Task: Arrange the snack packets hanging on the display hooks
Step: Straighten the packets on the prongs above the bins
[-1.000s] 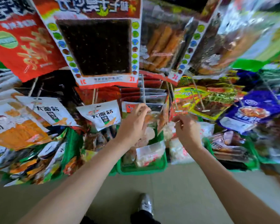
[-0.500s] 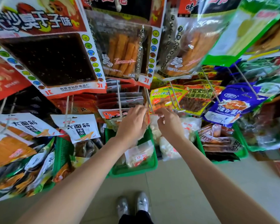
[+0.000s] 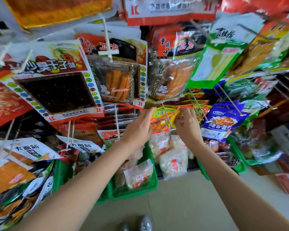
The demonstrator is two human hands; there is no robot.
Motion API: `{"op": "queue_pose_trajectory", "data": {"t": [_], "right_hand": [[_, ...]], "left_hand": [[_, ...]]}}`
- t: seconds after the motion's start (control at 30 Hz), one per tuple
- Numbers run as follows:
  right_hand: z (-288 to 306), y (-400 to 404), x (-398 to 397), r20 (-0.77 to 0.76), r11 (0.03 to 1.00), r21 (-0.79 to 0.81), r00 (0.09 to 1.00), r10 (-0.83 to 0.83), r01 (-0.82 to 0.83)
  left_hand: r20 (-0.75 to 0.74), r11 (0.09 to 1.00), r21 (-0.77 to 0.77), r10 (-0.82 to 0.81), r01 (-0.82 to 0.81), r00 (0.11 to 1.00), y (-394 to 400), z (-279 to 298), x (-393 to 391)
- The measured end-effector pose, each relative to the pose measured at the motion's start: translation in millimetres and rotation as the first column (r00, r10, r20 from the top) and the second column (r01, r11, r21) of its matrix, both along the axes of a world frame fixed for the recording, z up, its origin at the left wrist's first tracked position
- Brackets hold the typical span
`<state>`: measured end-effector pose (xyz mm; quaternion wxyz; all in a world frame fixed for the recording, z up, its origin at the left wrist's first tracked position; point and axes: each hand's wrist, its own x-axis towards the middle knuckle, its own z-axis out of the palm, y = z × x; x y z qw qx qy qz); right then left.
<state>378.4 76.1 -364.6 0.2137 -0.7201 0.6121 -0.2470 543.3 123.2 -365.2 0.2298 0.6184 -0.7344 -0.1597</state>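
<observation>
A yellow and orange snack packet (image 3: 162, 121) hangs on a wire hook (image 3: 166, 117) in the middle of the rack. My left hand (image 3: 138, 129) reaches up with straight fingers that lie against the packet's upper left edge; its thumb is hidden. My right hand (image 3: 188, 126) pinches the packet's upper right corner with curled fingers. Just above hang two clear packets of orange sticks (image 3: 117, 80) (image 3: 171, 77). A blue packet (image 3: 222, 124) hangs on the neighbouring hook to the right.
Large red and white packets (image 3: 55, 85) crowd the left side, white packets (image 3: 30, 150) below them. Green baskets (image 3: 153, 184) (image 3: 240, 165) of bagged snacks stand under the hooks. Bare hook tips (image 3: 237, 110) stick out at right. Tiled floor and shoes (image 3: 145, 224) lie below.
The view tilted upward. Both hands rose from the lower red-topped packet to the yellow packet on the wire hook, and the left fingers straightened.
</observation>
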Motion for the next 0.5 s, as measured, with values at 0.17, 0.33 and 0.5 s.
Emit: {"op": "queue_pose_trajectory", "data": {"t": [0.17,0.33,0.5], "right_hand": [[49.6,-31.3,0.8,0.208,0.96,-0.274,0.978,0.006,0.053],[99.0,-66.3,-4.8,0.352,0.965,-0.261,0.929,0.117,-0.023],[123.2,-88.8,-18.0,-0.002,0.96,-0.144,0.971,0.241,-0.239]], "left_hand": [[-0.06,0.985,-0.158,0.063,-0.072,0.996,-17.5,42.7,-3.7],[-0.213,0.905,-0.334,0.201,-0.264,0.956,-48.8,80.0,-20.0],[-0.137,0.902,-0.239,0.336,-0.36,0.932,-63.3,97.2,-39.3]]}}
